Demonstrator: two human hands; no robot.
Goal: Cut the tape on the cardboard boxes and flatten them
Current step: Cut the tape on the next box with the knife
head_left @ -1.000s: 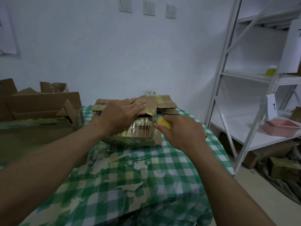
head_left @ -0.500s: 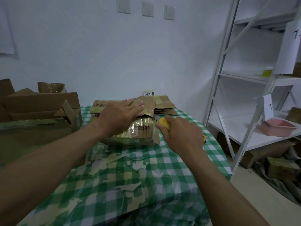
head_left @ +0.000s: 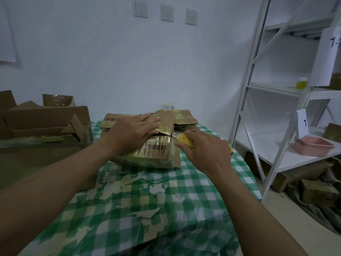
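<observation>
A small cardboard box (head_left: 156,154) wrapped in shiny yellowish tape sits at the far middle of the green checked table (head_left: 147,209). My left hand (head_left: 131,133) lies flat on the box's top, fingers straight, pressing it down. My right hand (head_left: 204,152) grips a yellow utility knife (head_left: 186,140). Its short blade (head_left: 175,135) points left at the box's upper right edge, just under a raised flap (head_left: 166,124).
Flattened cardboard pieces (head_left: 186,118) lie behind the box. A large open cardboard box (head_left: 42,130) stands at the left. A white metal shelf rack (head_left: 276,108) with a pink tray (head_left: 311,147) is at the right, with more boxes (head_left: 317,191) on the floor beneath.
My right hand has drawn back slightly to the right, so the knife blade now shows clear of the box edge. My left hand has stayed on the box top.
</observation>
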